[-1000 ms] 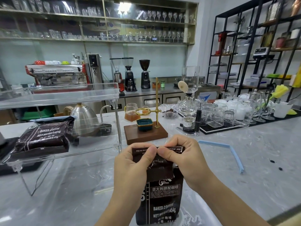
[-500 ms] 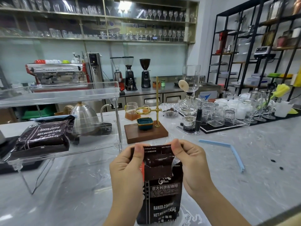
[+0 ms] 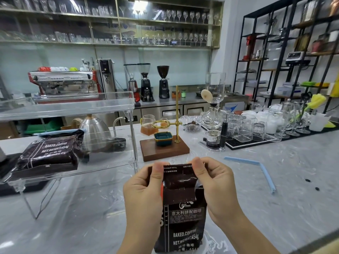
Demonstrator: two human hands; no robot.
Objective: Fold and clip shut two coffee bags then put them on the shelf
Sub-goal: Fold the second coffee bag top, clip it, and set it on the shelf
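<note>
One coffee bag (image 3: 48,154) already lay on its side on the lower level of the clear shelf (image 3: 110,107), with a blue clip (image 3: 55,133) across its folded top, so that half of the job looked finished. The shelf stood on the counter (image 3: 275,198), and I take it as the landmark for the rest.

The second bag (image 3: 183,213) stood upright on the counter, in front of the shelf and to its right, close to the person. The left hand (image 3: 145,191) pinched the bag's top left corner, thumb on the near face and fingers curled behind. The right hand (image 3: 214,184) pinched the top right corner in the same way. Between them the top band was creased and partly turned over, so the fold seemed under way and not yet flat.

A second clip (image 3: 256,169), blue and swung open into an angle, lay on the counter well to the right of the shelf, beyond the right hand and apart from the bag. It was untouched.

By my judgement, what remained was to finish the fold, fetch that clip and close it over the fold, then set the bag on the shelf beside the first.
</note>
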